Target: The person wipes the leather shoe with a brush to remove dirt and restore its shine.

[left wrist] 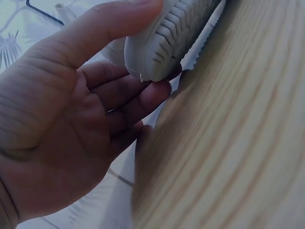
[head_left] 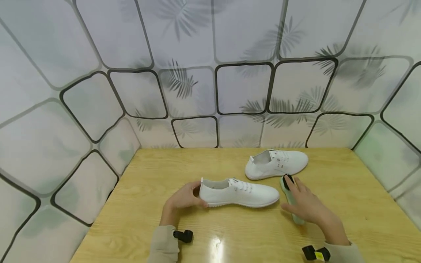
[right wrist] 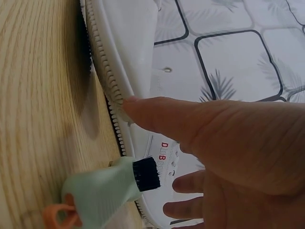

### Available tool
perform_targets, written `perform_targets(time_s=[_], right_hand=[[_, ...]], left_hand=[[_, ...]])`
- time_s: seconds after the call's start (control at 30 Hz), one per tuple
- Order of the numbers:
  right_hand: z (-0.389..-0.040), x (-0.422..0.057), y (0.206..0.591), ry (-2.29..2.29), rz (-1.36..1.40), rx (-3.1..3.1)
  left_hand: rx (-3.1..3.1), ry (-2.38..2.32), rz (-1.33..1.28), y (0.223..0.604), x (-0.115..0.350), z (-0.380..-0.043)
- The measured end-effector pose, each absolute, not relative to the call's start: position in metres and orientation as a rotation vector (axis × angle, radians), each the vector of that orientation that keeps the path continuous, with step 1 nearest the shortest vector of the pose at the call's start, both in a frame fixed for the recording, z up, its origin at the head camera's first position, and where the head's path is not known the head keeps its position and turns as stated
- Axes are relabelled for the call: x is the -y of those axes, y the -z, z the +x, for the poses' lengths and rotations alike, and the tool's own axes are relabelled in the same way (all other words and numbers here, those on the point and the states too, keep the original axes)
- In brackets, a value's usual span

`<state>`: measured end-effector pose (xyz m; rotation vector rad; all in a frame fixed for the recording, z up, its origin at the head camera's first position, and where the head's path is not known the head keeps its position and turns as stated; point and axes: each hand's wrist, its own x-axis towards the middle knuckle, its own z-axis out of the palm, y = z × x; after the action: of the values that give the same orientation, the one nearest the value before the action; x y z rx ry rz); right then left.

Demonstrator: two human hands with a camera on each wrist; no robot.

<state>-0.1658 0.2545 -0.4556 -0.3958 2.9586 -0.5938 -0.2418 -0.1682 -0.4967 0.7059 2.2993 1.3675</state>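
"What sort of place is this?"
"A booth-like nook; whether in a home or workplace, I can't tell."
"What shows it?"
"Pale sheeting (head_left: 243, 87) printed with rounded dark outlines and grey fronds rises along the far, left and right edges of the yellow, wood-grained surface (head_left: 256, 237)."

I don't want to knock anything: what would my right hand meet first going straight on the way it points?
Likely the far white shoe, just ahead of your right hand in the head view, though the height gap is unclear; the brush lies beneath the hand.
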Motion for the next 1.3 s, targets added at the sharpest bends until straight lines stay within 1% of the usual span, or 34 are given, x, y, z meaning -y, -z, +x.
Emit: perform_targets(time_s=[0.33,0.6,0.93,1.3], right_hand=[[-0.162,-0.254,0.457,0.634,-0.426,-2.952],[-0.158,-0.256,0.453,0.711,-0.364,-2.906],[-0.163,-0.253,0.455,0.705,-0.344,-2.93],[-0.166,-0.257,0.456,0.684,-0.191,-2.848]], left_hand=[[-2.206,-1.474,0.653,0.5,0.169,-0.242],[-2.23,-1.48,0.68,0.503,0.166,-0.24],[-2.368,-1.529,0.502,0.503,0.163,-0.24],[-2.373,-1.539,0.507,0.505,0.163,-0.242]])
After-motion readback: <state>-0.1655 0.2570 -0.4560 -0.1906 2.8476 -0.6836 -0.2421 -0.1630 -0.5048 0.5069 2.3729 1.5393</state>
